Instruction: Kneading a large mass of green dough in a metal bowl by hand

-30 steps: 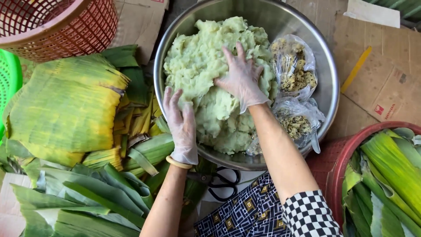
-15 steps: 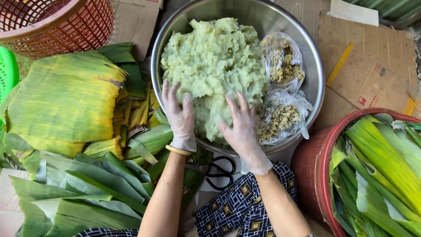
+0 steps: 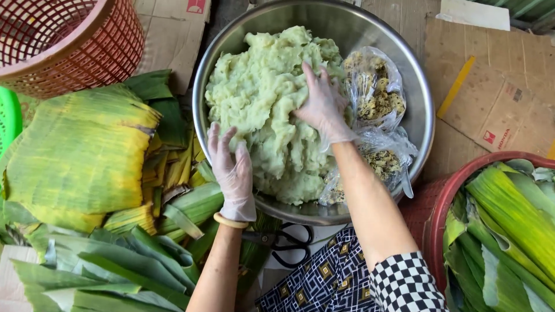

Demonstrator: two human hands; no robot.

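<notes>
Pale-green dough (image 3: pixel 272 110) fills the steel bowl (image 3: pixel 416 98): your gloved right hand (image 3: pixel 324 107) presses open-fingered into the mound, your left hand (image 3: pixel 231 173) braces flat, gripping nothing, at the near rim

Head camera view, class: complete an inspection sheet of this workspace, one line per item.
Surface: flattened cardboard on the ground.
Job's things: steel bowl holding pale green dough and two bags of filling.
Clutter: banana leaves, red basket, red tub of leaves, scissors.
Grippers: gloved left hand open at the bowl's rim; gloved right hand open on the dough.
Cables: nothing seen.
Surroundings: green basket at left.
</notes>
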